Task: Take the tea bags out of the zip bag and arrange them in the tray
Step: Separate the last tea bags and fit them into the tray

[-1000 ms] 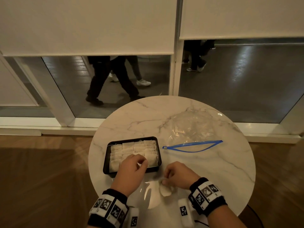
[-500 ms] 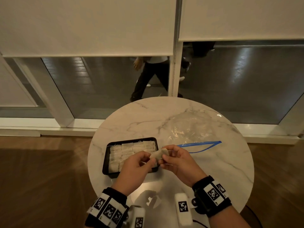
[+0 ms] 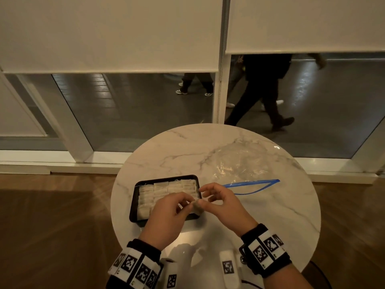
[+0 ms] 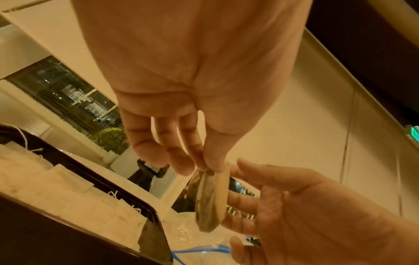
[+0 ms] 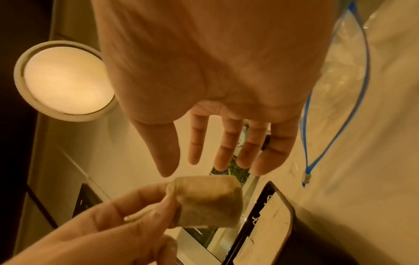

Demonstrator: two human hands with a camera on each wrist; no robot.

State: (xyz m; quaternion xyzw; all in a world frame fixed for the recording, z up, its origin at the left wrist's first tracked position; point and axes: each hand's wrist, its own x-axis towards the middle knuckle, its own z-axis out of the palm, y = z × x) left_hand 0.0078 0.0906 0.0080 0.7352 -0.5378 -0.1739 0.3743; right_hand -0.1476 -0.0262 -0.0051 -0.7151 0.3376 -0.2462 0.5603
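Tray (image 3: 133, 207), black and packed with rows of tea bags, sits left on the counter (image 3: 281, 215). Left hand (image 3: 166, 217) pinches one tea bag (image 3: 196, 206) above its right edge; right hand (image 3: 224, 203) hovers beside, fingers spread. Zip bag (image 3: 241, 163) lies right, behind.

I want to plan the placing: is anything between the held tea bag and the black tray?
Nothing visible: the left hand pinches the beige paper tea bag just above the black plastic tray's near right corner.

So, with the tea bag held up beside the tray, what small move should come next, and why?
Probably the left hand lowers the tea bag into the tray. It alone pinches the bag; the right hand is open, and the zip bag looks empty.
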